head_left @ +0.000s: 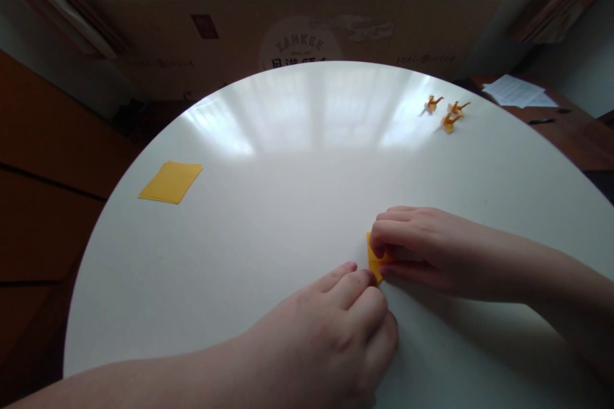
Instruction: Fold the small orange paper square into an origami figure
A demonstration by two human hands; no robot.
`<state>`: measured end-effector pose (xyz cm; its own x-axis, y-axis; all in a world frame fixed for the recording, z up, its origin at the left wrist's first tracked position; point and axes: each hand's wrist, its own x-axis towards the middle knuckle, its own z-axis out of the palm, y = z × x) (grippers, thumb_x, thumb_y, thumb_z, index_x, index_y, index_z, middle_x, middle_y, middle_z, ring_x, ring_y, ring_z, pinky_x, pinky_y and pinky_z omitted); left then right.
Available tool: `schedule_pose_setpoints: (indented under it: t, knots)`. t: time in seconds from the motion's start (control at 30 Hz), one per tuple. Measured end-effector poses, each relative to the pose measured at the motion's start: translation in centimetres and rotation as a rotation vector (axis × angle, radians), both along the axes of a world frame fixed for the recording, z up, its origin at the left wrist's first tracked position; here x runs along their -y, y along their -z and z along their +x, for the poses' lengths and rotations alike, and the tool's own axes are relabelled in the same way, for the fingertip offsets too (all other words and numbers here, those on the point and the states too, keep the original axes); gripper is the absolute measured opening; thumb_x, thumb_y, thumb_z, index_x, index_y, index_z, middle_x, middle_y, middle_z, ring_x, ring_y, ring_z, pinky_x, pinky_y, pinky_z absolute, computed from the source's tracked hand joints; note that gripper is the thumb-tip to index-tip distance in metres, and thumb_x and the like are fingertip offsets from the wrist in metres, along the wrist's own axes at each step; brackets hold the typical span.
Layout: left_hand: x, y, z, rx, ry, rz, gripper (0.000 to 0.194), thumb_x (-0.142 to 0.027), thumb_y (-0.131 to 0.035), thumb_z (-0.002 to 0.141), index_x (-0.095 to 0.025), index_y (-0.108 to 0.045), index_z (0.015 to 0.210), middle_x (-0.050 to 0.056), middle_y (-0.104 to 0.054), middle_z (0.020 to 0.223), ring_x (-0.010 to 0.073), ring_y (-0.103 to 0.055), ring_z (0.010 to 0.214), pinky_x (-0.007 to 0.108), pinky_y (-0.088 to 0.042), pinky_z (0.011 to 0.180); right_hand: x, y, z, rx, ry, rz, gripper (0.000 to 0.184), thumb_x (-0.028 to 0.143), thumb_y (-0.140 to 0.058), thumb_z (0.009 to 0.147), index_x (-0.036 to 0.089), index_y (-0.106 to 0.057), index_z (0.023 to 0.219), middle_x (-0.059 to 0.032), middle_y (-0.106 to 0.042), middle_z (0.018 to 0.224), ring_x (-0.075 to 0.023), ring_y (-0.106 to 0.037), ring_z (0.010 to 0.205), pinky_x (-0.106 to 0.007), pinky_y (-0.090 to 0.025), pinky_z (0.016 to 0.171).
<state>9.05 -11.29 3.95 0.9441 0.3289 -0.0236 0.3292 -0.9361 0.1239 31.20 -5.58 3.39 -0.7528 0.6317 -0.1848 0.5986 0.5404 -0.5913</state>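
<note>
A small folded piece of orange paper [374, 261] lies on the round white table [288, 204], near its front. My right hand [417, 246] reaches in from the right, its fingers curled and pinching the paper's right edge. My left hand [336, 326] comes in from the bottom left, fingers bent together, with its fingertips touching the paper's lower left corner. Most of the paper is hidden under my fingers.
A flat stack of yellow-orange paper sheets [171, 182] lies at the table's left. Three small folded orange paper figures [446, 112] stand at the far right. Beyond the table are a cardboard box [297, 45] and white papers [518, 91] on a dark wooden surface.
</note>
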Motion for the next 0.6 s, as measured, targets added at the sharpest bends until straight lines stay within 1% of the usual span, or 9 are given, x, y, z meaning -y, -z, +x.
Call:
schedule_pose_setpoints:
  t: [0.17, 0.37, 0.43, 0.5, 0.6]
  knots:
    - [0.0, 0.2, -0.1, 0.009, 0.010, 0.005, 0.029, -0.027, -0.051, 0.090, -0.011, -0.064, 0.111, 0.014, -0.066, 0.103, 0.0288, -0.060, 0.099, 0.046, -0.037, 0.111, 0.1, -0.1, 0.6, 0.000, 0.019, -0.006, 0.015, 0.007, -0.056, 0.087, 0.022, -0.057, 0.088, -0.0006, -0.065, 0.090, -0.0161, -0.058, 0.083, -0.025, -0.041, 0.071]
    - [0.0, 0.3, -0.2, 0.043, -0.007, -0.024, 0.028, -0.029, -0.055, 0.088, -0.013, -0.066, 0.107, 0.013, -0.066, 0.100, 0.0285, -0.060, 0.097, 0.045, -0.038, 0.111, -0.7, 0.1, 2.4, 0.065, 0.099, 0.062, 0.006, 0.017, -0.060, 0.086, 0.022, -0.059, 0.089, 0.0001, -0.063, 0.082, -0.0156, -0.056, 0.074, -0.024, -0.040, 0.062]
    - [0.0, 0.2, -0.2, 0.046, -0.013, -0.040, 0.029, -0.033, -0.058, 0.087, -0.013, -0.066, 0.106, 0.013, -0.065, 0.101, 0.0287, -0.060, 0.096, 0.045, -0.038, 0.111, -0.9, 0.2, 2.9, 0.024, 0.130, 0.061, 0.003, 0.020, -0.060, 0.088, 0.022, -0.060, 0.089, 0.0003, -0.063, 0.079, -0.0149, -0.056, 0.070, -0.023, -0.041, 0.060]
    - [-0.1, 0.2, -0.2, 0.060, -0.025, -0.054, 0.029, -0.036, -0.060, 0.086, -0.014, -0.066, 0.104, 0.013, -0.065, 0.101, 0.0285, -0.060, 0.096, 0.044, -0.039, 0.111, -0.9, 0.3, 3.1, -0.060, 0.179, 0.082, 0.004, 0.020, -0.058, 0.090, 0.022, -0.062, 0.091, -0.0005, -0.064, 0.081, -0.0143, -0.057, 0.070, -0.023, -0.043, 0.062]
    - [-0.1, 0.7, -0.1, 0.125, -0.044, -0.059, 0.018, -0.029, -0.057, 0.088, -0.016, -0.065, 0.099, 0.012, -0.066, 0.097, 0.0268, -0.060, 0.094, 0.043, -0.041, 0.110, -0.6, 0.2, 2.8, -0.165, 0.230, 0.140, 0.011, 0.016, -0.056, 0.090, 0.021, -0.065, 0.094, -0.0023, -0.067, 0.089, -0.0142, -0.060, 0.077, -0.023, -0.046, 0.067]
